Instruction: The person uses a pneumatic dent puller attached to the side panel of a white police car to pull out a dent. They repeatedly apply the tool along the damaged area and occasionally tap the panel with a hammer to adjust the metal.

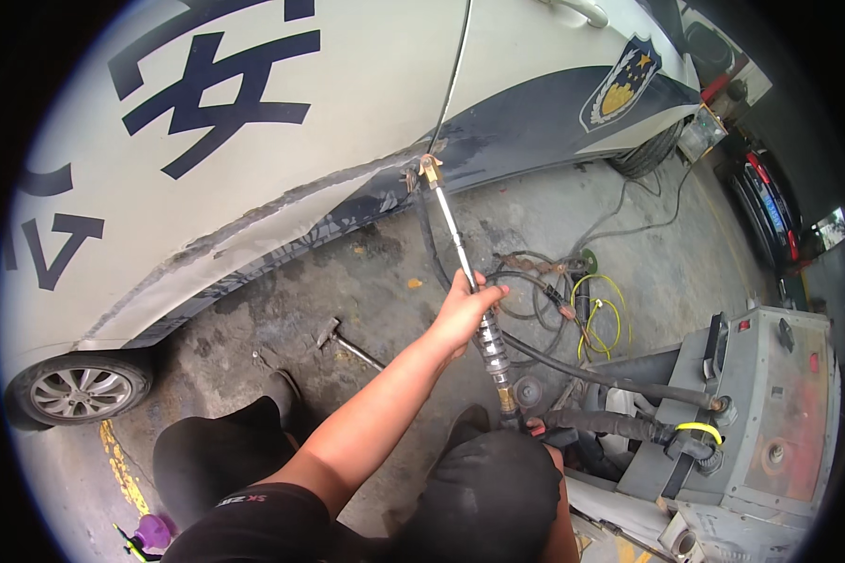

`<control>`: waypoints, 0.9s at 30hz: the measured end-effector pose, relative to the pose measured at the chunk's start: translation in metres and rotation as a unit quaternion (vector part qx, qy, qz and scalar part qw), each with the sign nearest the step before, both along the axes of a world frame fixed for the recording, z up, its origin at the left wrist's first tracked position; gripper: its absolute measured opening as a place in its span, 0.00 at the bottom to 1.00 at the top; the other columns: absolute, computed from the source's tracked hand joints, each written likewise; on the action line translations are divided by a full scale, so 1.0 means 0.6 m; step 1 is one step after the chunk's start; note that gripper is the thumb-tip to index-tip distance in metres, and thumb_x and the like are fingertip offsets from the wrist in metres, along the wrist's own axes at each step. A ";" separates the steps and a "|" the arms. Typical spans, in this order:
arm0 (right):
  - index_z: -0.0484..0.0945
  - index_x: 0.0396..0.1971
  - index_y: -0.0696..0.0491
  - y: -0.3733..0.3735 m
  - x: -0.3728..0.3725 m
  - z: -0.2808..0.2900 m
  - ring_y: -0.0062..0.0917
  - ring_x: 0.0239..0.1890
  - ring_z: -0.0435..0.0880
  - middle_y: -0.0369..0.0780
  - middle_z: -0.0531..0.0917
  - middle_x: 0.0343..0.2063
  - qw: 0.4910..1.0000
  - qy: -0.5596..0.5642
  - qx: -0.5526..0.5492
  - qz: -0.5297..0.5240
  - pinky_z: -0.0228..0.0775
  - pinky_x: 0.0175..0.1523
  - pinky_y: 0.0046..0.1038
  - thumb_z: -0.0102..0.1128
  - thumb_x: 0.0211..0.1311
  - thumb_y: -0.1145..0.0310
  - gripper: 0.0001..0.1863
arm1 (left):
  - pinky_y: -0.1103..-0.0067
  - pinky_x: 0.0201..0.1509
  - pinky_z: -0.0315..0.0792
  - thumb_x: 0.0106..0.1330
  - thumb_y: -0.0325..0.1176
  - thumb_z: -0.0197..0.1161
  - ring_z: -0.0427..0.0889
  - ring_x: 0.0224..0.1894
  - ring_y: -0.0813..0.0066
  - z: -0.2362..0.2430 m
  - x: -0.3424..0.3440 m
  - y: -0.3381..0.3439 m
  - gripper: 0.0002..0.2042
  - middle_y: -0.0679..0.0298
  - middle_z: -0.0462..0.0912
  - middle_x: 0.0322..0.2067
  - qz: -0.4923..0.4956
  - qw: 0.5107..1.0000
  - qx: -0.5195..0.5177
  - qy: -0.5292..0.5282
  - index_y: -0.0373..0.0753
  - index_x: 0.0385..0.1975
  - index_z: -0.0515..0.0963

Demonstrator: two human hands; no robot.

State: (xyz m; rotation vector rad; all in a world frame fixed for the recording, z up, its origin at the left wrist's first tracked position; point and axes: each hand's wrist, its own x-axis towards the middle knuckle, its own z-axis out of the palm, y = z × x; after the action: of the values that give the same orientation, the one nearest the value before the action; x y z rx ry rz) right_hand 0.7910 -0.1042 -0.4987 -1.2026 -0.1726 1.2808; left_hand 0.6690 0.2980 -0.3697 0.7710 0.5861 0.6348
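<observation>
My left hand (469, 310) is closed on the long chrome shaft of a slide-hammer dent puller (453, 225), beside its ridged metal weight (492, 347). The puller's brass-coloured head (430, 172) meets the creased, scraped lower side (282, 202) of a white and dark-blue car (366, 84), with a dark cable hanging beside it. The puller's lower end, with a red part (535, 427), sits by my right knee (488, 488). A bit of my right forearm (559, 511) shows past that knee; my right hand is hidden, so I cannot make out its fingers.
A grey welding machine (770, 413) stands at my right with thick cables. Coiled black and yellow cables (601, 310) lie on the concrete floor. A hammer (347, 347) lies before me, a purple spray bottle (152, 530) at lower left. Another dark car (760, 206) stands at right.
</observation>
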 end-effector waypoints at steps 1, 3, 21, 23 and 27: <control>0.68 0.65 0.51 -0.001 0.002 -0.005 0.30 0.63 0.80 0.44 0.76 0.64 1.000 0.003 -0.005 -0.002 0.76 0.65 0.33 0.61 0.72 0.79 0.25 | 0.74 0.40 0.74 0.66 0.32 0.74 0.80 0.36 0.73 0.000 -0.003 0.004 0.21 0.65 0.78 0.34 -0.005 1.000 0.002 0.003 0.43 0.47 0.64; 0.68 0.65 0.50 -0.004 0.004 -0.016 0.29 0.62 0.81 0.44 0.77 0.63 1.000 0.010 -0.012 -0.007 0.76 0.64 0.33 0.61 0.72 0.79 0.24 | 0.75 0.40 0.73 0.66 0.33 0.74 0.82 0.37 0.73 0.001 -0.006 0.010 0.21 0.64 0.79 0.34 -0.015 1.000 0.010 0.011 0.44 0.46 0.64; 0.69 0.57 0.47 -0.029 0.020 -0.116 0.22 0.56 0.82 0.40 0.78 0.58 0.992 0.071 -0.099 -0.038 0.78 0.57 0.27 0.60 0.72 0.81 0.20 | 0.76 0.39 0.71 0.66 0.33 0.75 0.82 0.35 0.73 -0.008 -0.014 0.020 0.20 0.64 0.80 0.32 -0.012 1.000 0.023 -0.001 0.45 0.44 0.65; 0.69 0.57 0.47 -0.025 0.020 -0.119 0.21 0.55 0.83 0.40 0.78 0.58 0.988 0.085 -0.116 -0.046 0.78 0.56 0.26 0.60 0.72 0.81 0.19 | 0.76 0.39 0.71 0.66 0.32 0.74 0.82 0.35 0.73 -0.006 -0.015 0.020 0.20 0.64 0.80 0.32 -0.016 1.000 0.023 -0.002 0.45 0.44 0.65; 0.67 0.58 0.47 -0.002 0.016 -0.079 0.26 0.59 0.82 0.43 0.78 0.59 0.998 0.050 -0.024 -0.017 0.77 0.60 0.29 0.62 0.71 0.82 0.22 | 0.75 0.39 0.72 0.66 0.30 0.74 0.82 0.34 0.72 -0.013 -0.012 0.020 0.19 0.65 0.79 0.31 -0.009 1.000 0.014 -0.013 0.45 0.44 0.65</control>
State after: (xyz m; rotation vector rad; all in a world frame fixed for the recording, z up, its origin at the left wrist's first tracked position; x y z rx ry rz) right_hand 0.8009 -0.1056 -0.5460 -1.1743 -0.0474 1.3189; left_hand 0.6621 0.3103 -0.3775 0.7928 0.5467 0.6365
